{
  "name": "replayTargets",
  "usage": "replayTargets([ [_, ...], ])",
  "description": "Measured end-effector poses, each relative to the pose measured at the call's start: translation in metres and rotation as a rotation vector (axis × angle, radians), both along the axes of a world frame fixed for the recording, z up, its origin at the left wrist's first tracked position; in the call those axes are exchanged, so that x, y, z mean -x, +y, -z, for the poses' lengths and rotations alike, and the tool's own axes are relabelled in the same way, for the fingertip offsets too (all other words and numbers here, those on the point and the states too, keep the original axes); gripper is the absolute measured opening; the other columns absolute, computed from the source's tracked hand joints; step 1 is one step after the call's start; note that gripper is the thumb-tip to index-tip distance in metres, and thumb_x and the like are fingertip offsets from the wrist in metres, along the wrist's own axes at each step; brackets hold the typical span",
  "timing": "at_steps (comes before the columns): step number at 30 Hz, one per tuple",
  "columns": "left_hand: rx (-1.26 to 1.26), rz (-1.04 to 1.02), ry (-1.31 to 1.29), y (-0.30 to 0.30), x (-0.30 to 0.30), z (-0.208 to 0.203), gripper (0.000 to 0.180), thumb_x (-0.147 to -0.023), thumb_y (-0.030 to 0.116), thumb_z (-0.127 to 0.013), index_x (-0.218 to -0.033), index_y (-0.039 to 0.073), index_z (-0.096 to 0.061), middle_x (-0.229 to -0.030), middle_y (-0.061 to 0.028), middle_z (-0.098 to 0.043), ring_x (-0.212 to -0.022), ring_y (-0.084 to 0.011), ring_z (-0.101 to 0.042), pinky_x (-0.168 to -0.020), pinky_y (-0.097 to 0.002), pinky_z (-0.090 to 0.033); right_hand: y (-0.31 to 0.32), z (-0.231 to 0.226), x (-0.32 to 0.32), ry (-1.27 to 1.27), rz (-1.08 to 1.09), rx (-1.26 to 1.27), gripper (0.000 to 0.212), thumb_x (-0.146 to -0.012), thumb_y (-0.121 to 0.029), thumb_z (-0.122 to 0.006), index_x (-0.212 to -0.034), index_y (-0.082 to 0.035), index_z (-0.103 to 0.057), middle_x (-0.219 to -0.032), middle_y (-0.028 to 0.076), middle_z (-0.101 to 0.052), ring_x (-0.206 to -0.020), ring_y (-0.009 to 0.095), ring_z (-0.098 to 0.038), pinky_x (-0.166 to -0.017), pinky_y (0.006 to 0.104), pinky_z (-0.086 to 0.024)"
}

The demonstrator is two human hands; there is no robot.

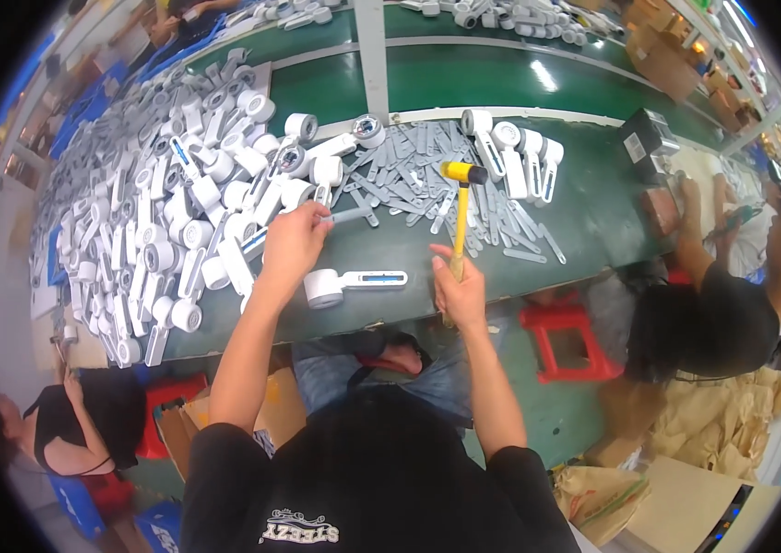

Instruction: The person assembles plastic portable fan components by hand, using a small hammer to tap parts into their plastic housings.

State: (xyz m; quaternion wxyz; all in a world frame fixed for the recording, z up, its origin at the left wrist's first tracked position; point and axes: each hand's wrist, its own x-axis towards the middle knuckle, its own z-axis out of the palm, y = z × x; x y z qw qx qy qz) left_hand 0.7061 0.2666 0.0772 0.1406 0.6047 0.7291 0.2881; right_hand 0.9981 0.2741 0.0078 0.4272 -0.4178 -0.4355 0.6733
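My right hand is wrapped round the yellow handle of a mallet, its yellow-and-black head raised above the strips. Between finger and thumb, my left hand pinches a flat grey plastic strip that points to the right. A white plastic housing with a round end and a slotted handle lies on the green tabletop between my hands. Beyond them spreads a heap of loose grey strips. Several white housings lie side by side to the right of that heap.
A large pile of white housings covers the table's left side. At the right, a co-worker works beside a black box; another person sits at the lower left. A red stool stands right of my legs.
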Motion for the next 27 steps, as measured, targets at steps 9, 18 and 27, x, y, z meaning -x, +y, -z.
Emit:
replayTargets([
  [9,-0.069,0.163,-0.321,-0.063,-0.024,0.004,0.036,-0.090,0.016,-0.083,-0.122,0.003,-0.074,-0.106,-0.0126,-0.077,-0.101,-0.0285,-0.072,-0.095,-0.0391,-0.055,-0.015,-0.031,0.042,-0.340,-0.013,-0.166,0.022,-0.100,-0.021,-0.078,-0.114,-0.003,-0.078,-0.070,-0.006,-0.062,-0.049,0.001,-0.044,-0.043,0.0229,-0.030],
  [18,-0.255,0.186,-0.087,-0.077,-0.028,0.065,0.072,-0.084,0.016,-0.087,-0.146,0.007,-0.053,-0.110,-0.0111,-0.074,-0.121,-0.0394,-0.061,-0.117,-0.0515,-0.043,-0.013,-0.025,0.045,-0.586,-0.128,-0.198,0.019,-0.102,-0.020,-0.076,-0.113,-0.004,-0.080,-0.068,-0.009,-0.056,-0.054,0.001,-0.044,-0.048,0.0230,-0.031],
  [27,-0.475,0.292,-0.027,-0.071,-0.021,0.075,0.040,-0.085,0.019,-0.086,-0.120,0.010,-0.071,-0.101,-0.0065,-0.071,-0.107,-0.0282,-0.067,-0.109,-0.0515,-0.049,0.004,-0.041,0.041,-0.671,-0.405,-0.179,0.022,-0.100,-0.021,-0.077,-0.115,-0.006,-0.082,-0.071,-0.008,-0.057,-0.067,0.003,-0.047,-0.059,0.0251,-0.037],
])
